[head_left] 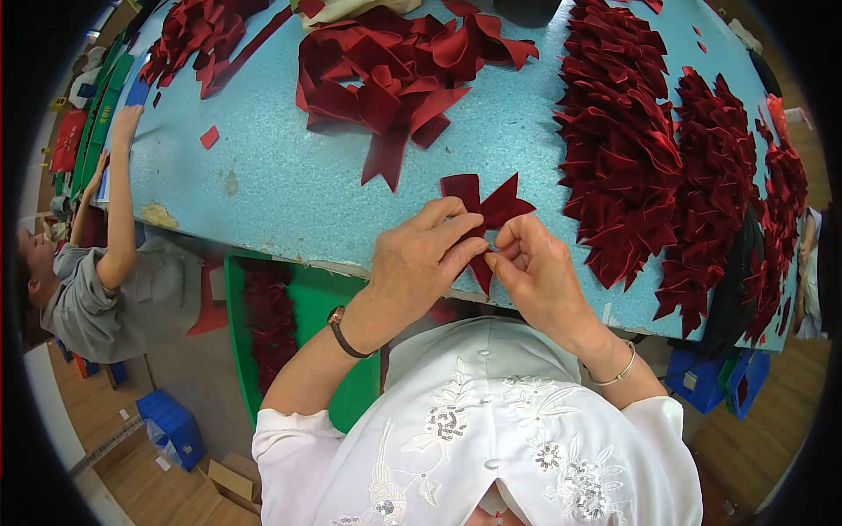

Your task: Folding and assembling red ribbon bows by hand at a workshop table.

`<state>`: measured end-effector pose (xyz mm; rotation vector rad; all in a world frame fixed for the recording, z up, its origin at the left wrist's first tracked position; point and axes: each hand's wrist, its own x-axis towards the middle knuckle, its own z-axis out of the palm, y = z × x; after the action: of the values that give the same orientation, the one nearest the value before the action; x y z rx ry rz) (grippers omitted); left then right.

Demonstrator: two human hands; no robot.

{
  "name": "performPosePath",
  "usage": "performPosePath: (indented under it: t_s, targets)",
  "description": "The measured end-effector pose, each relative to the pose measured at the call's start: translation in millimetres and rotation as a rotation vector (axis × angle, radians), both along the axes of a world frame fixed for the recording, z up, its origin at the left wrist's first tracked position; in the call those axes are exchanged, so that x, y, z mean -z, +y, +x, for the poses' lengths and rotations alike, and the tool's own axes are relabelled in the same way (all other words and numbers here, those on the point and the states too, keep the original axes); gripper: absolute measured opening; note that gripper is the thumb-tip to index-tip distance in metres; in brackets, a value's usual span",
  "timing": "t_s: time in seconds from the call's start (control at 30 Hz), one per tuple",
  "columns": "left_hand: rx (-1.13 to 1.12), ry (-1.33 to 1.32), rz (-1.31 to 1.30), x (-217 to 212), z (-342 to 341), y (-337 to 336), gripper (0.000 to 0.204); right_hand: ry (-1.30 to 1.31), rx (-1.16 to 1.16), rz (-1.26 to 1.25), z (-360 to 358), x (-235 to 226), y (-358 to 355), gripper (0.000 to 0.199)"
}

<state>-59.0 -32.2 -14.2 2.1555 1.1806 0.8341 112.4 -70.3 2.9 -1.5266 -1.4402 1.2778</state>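
Observation:
A dark red velvet ribbon bow is held over the table's near edge, its notched tails pointing outward. My left hand pinches its middle between thumb and fingers. From the other side, my right hand closes thumb against forefinger at the bow's centre. Whatever fine piece may be between those right fingertips is too small to make out. Just beyond lies a loose heap of red ribbon with one forked end toward me.
Rows of finished-looking bows are piled on the right of the blue tabletop. Below the edge on the left stands a green bin with red bows inside. Another person in a grey top reaches onto the table at far left.

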Motion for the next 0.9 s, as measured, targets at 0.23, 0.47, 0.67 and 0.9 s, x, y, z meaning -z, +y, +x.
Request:
performPosePath:
  t_s: [0.23,0.47,0.67,0.9]
  targets:
    - [0.019,0.019,0.107,4.1,2.3,-2.4,0.025,-0.043,-0.041,0.003,7.2,1.3,-3.9,0.016]
    - [0.036,0.013,0.108,3.5,1.4,-3.5,0.028,-0.155,0.006,-0.010,25.1,-6.3,-15.5,0.019]
    - [0.059,-0.009,0.068,4.4,-1.0,-3.1,0.033,-0.241,0.134,0.415,32.4,-21.9,-21.7,0.022]
    - [0.147,0.031,-0.050,-7.8,-3.9,0.4,0.042,-0.150,-0.274,0.813,10.1,-2.1,-6.8,0.021]
